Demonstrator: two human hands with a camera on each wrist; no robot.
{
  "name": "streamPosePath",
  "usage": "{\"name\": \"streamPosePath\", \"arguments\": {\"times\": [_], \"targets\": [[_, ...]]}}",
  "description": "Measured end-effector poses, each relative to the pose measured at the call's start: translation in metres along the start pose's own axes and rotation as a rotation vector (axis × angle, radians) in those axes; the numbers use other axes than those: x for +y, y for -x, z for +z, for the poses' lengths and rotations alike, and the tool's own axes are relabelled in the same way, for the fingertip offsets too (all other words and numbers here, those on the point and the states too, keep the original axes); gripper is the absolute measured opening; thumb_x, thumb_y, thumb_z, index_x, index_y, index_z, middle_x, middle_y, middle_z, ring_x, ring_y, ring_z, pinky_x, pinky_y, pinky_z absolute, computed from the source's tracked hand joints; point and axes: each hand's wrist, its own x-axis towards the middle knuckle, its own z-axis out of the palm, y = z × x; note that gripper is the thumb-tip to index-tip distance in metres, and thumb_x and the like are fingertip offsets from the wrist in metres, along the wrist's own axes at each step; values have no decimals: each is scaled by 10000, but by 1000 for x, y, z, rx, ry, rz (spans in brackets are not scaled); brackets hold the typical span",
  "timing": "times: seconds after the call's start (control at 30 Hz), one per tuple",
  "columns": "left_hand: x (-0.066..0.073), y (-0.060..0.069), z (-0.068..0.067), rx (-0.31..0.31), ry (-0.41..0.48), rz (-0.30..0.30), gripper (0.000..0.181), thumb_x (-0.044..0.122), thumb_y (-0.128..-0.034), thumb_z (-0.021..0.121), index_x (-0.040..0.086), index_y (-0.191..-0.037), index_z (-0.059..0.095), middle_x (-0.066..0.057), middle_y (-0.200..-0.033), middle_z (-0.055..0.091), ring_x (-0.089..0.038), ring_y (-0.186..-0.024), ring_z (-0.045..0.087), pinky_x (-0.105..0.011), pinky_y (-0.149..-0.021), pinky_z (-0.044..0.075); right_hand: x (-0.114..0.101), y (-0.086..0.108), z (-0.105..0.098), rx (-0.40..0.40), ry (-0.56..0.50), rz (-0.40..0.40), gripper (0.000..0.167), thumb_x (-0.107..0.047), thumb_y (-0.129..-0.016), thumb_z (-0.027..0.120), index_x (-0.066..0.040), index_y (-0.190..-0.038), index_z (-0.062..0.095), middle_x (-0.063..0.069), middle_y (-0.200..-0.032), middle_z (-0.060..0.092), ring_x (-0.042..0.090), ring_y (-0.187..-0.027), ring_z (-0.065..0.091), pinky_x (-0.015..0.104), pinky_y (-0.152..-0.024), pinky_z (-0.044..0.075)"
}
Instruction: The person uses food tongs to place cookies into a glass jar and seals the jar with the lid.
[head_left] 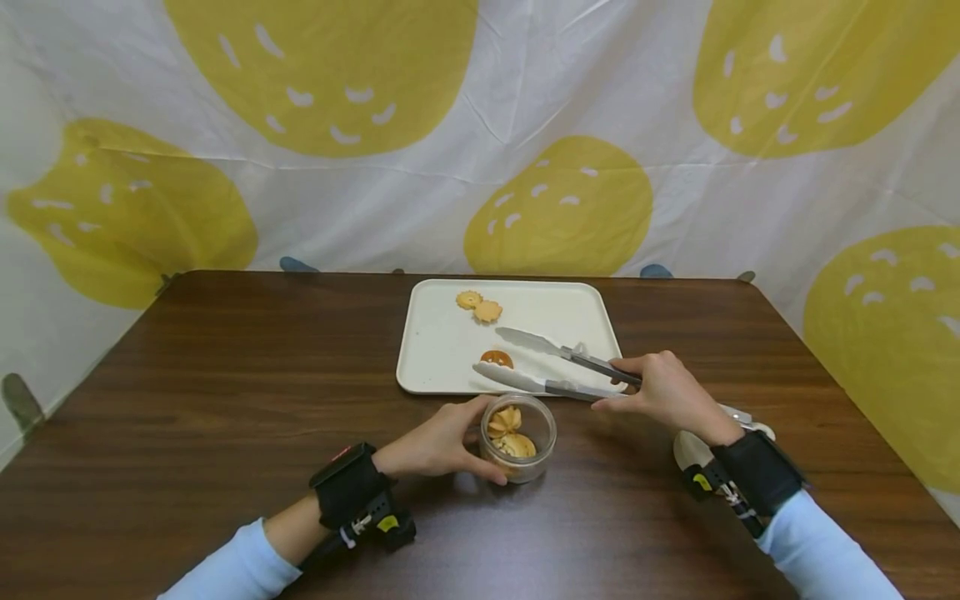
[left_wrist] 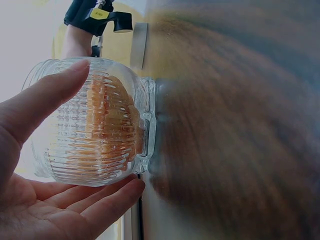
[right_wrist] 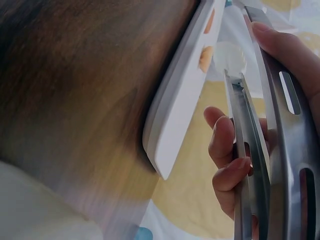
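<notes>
"How do the hands stand?"

"The left hand (head_left: 450, 437) curves round the glass jar (head_left: 550, 442), thumb on one side, fingers on the other. The right hand (head_left: 660, 387) grips the tongs (head_left: 588, 362), their arms well parted."

"And the cookie they reach for?"

"The orange cookie (head_left: 495, 357) lies on the white tray (head_left: 431, 350), towards the person's side, between the tips. From above, I can't be sure whether the nearer tip touches it. The jar stands just in front of the tray, with cookies (head_left: 506, 421) inside."

"Any advice?"

"Bring both tips level with the tray, take the cookie by its edges and squeeze lightly; it would probably crumble. Lift straight up before moving sideways. Fingers low on the jar leave its mouth free."

"Any brand or writing?"

"There's a yellow label (head_left: 388, 523) on the left wrist gear and another (head_left: 702, 482) on the right, both too small to read."
</notes>
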Motion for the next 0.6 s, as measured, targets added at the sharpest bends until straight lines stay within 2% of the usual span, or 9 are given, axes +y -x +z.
{"name": "streamPosePath", "arguments": {"times": [0.3, 0.47, 0.6], "targets": [[1, 0, 0, -4, 6, -4, 746, 158, -626, 809, 24, -1248, 419, -97, -1228, 498, -194, -1129, 465, -239, -877, 448, 0, -6, 9, 14, 30, -26, 636, -418, -634, 767, 29, -1067, 631, 35, -715, 598, 96, -569, 430, 205, -497, 364], [1, 1, 0, -10, 19, -7, 752, 154, -629, 806, 22, -1255, 411, -103, -1246, 486, -199, -1141, 457, -239, -883, 445, 2, -7, 12, 16, 24, -16, 664, -426, -640, 760, 51, -1079, 616, 46, -718, 586, 104, -570, 422, 206, -488, 347], [0, 1, 0, -18, 40, -11, 751, 144, -637, 801, 21, -1263, 404, -111, -1260, 473, -207, -1151, 448, -245, -890, 441, 3, -7, 13, -6, 17, -1, 647, -422, -650, 754, 47, -1074, 620, -18, -621, 464, 95, -547, 393, 199, -457, 297]]}}
